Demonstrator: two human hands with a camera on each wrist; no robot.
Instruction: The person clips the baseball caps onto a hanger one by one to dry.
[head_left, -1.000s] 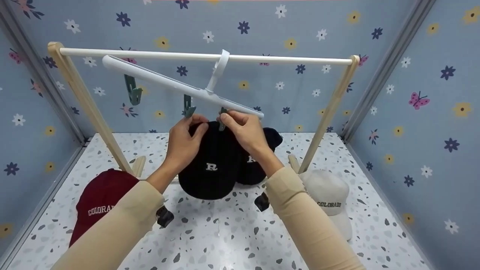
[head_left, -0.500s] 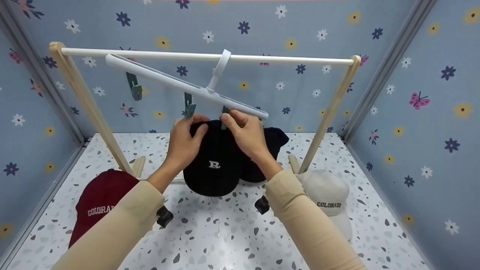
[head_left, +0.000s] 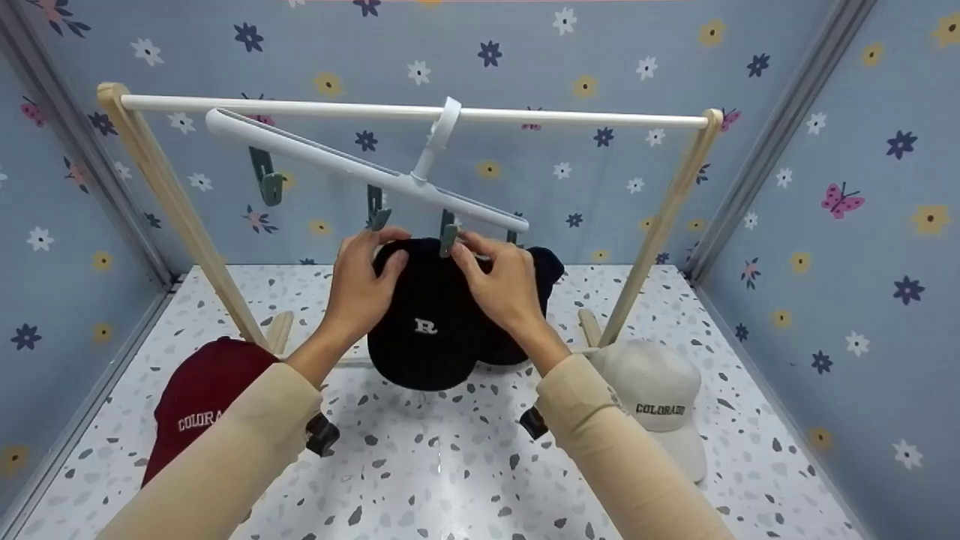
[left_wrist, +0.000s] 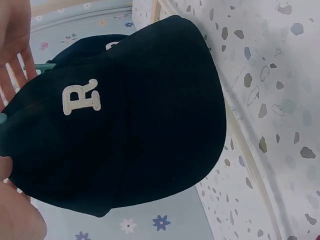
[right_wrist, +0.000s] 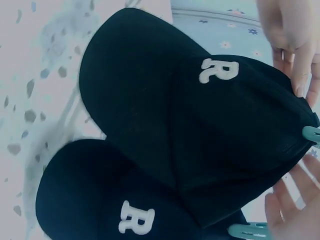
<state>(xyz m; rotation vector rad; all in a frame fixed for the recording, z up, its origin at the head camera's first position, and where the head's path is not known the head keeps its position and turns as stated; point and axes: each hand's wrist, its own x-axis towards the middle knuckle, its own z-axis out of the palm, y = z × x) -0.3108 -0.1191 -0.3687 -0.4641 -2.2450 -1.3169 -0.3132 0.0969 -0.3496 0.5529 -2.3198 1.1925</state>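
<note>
Black cap [head_left: 427, 300] with a white R, its crown caught in a green clip [head_left: 448, 240] under a tilted white hanger [head_left: 337, 163], left hand [head_left: 358, 281] pinching the crown, right hand [head_left: 504, 289] beside the clip, fingers loosely extended, second black cap [head_left: 504, 350] partly behind, red cap [head_left: 206, 382] and pale cap [head_left: 652, 375] on the speckled table [head_left: 442, 480]

Your left hand [head_left: 360, 283] pinches a black cap [head_left: 426, 356] lettered R, your right hand [head_left: 504, 279] at the green clip [head_left: 448, 238] on its top, beneath a tilted white hanger [head_left: 330, 163]; a second black cap [head_left: 501, 347] shows behind, a maroon cap [head_left: 199, 386] at left, a pale cap [head_left: 652, 379] at right.
</note>
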